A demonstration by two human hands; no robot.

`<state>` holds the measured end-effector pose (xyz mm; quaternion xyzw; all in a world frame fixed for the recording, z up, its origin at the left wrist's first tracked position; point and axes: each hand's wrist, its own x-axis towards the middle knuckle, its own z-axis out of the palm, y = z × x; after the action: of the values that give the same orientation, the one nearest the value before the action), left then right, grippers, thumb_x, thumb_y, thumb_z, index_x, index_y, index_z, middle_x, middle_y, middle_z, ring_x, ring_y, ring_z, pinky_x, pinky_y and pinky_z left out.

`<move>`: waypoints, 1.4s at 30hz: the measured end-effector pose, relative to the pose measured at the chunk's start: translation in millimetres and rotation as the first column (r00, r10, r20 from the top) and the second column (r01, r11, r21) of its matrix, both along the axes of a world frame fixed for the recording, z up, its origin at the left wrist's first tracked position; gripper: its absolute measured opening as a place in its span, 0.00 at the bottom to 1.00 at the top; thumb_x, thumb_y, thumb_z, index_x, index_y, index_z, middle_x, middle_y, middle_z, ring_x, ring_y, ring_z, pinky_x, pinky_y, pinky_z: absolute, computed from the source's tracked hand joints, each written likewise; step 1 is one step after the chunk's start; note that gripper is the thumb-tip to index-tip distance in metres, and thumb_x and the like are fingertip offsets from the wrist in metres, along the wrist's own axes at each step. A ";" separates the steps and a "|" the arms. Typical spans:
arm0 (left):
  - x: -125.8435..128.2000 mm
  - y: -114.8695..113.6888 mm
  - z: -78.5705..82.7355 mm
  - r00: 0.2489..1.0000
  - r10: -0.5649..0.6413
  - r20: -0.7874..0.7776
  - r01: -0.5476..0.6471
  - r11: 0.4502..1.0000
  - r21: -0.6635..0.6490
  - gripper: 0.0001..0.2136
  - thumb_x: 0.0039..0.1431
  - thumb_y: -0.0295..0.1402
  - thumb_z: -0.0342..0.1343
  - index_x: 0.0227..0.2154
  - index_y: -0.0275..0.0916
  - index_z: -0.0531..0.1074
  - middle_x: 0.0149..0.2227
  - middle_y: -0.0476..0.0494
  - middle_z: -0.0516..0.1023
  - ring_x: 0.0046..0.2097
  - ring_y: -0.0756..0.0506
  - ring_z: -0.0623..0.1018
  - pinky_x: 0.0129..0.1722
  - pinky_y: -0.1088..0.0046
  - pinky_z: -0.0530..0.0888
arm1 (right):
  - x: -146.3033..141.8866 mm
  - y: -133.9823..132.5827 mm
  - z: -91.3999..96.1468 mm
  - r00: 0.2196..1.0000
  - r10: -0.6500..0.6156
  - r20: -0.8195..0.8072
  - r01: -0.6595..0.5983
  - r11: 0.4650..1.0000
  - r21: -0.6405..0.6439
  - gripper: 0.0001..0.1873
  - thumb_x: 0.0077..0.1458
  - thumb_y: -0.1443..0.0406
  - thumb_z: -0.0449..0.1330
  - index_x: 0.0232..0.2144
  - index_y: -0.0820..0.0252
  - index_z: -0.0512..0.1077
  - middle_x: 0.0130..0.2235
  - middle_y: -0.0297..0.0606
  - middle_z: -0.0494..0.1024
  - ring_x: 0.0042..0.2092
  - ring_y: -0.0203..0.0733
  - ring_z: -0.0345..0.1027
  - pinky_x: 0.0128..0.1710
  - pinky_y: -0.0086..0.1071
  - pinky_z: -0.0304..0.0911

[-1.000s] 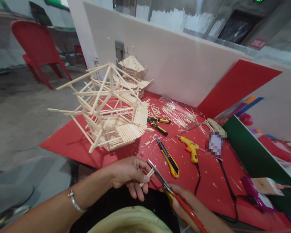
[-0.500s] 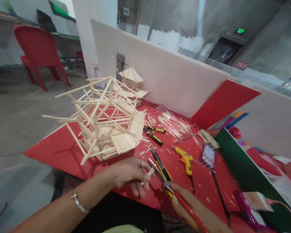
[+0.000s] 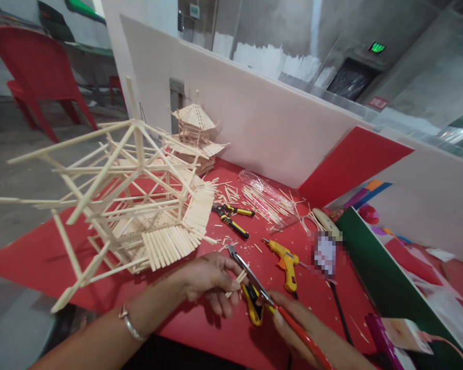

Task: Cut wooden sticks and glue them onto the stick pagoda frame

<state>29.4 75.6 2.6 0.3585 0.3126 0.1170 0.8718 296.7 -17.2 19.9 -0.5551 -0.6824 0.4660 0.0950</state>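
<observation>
My left hand [image 3: 210, 280], with a silver bracelet at the wrist, pinches a short wooden stick [image 3: 237, 281] between thumb and fingers. My right hand [image 3: 297, 321] grips red-handled scissors [image 3: 254, 282], whose blades sit right at the stick's end. Both hands hover over the near edge of the red table cover [image 3: 200, 329]. A large stick-built house frame [image 3: 127, 205] stands just left of my left hand.
A smaller stick pagoda [image 3: 195, 136] stands by the white partition. Near my hands lie a yellow utility knife [image 3: 252, 308], yellow-handled pliers [image 3: 231, 218], a yellow glue gun [image 3: 287, 262] with black cord, a bag of sticks [image 3: 268, 200] and scattered offcuts. A green board [image 3: 386, 267] stands at right.
The view has shifted closer and leftward, so the big frame looms larger. Both hands keep their grip on stick and scissors, now above the utility knife.
</observation>
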 end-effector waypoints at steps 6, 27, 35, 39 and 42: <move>4.5 5.5 -11.1 0.999 0.020 0.035 -0.020 1.000 -0.022 0.15 0.41 0.32 0.68 0.35 0.35 0.75 0.22 0.43 0.81 0.21 0.42 0.81 0.15 0.78 0.74 | 3.6 7.1 -1.5 0.999 0.052 0.010 -0.051 0.998 -0.041 0.29 0.63 0.48 0.49 0.60 0.54 0.62 0.59 0.45 0.68 0.58 0.53 0.63 0.54 0.40 0.64; -2.1 0.0 -3.3 1.000 -0.003 0.024 0.003 0.999 -0.033 0.19 0.38 0.35 0.71 0.35 0.34 0.75 0.23 0.41 0.81 0.19 0.43 0.80 0.15 0.77 0.74 | -21.1 5.8 19.7 0.996 0.080 -0.028 -0.081 0.996 -0.028 0.23 0.64 0.48 0.46 0.47 0.56 0.69 0.37 0.40 0.75 0.40 0.44 0.69 0.45 0.35 0.66; -3.1 -1.6 0.1 1.000 -0.005 0.021 0.005 1.000 -0.028 0.20 0.37 0.35 0.72 0.35 0.34 0.76 0.21 0.43 0.80 0.19 0.44 0.79 0.17 0.76 0.73 | -23.9 4.0 12.9 0.998 0.046 -0.051 -0.048 0.998 -0.032 0.23 0.63 0.47 0.47 0.42 0.58 0.70 0.35 0.37 0.72 0.36 0.41 0.65 0.38 0.31 0.64; -2.8 -2.6 0.6 1.000 -0.002 0.011 0.002 1.000 -0.029 0.20 0.36 0.36 0.72 0.34 0.34 0.75 0.20 0.45 0.79 0.18 0.46 0.78 0.18 0.76 0.73 | -25.5 4.0 11.9 0.996 0.023 -0.088 -0.026 0.999 -0.032 0.24 0.63 0.48 0.48 0.44 0.58 0.70 0.36 0.39 0.72 0.39 0.43 0.65 0.41 0.32 0.64; -2.4 -3.1 2.5 1.000 -0.004 -0.011 0.003 1.000 -0.023 0.20 0.36 0.36 0.71 0.34 0.35 0.75 0.20 0.46 0.78 0.18 0.47 0.77 0.18 0.76 0.72 | -28.7 4.0 13.5 0.993 0.018 -0.116 -0.023 0.999 -0.043 0.25 0.62 0.47 0.48 0.45 0.59 0.70 0.36 0.39 0.72 0.40 0.44 0.66 0.41 0.33 0.64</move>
<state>27.0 72.5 5.1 0.3497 0.3181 0.1099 0.8743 268.0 -13.2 33.5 -0.5221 -0.6709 0.5133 0.1173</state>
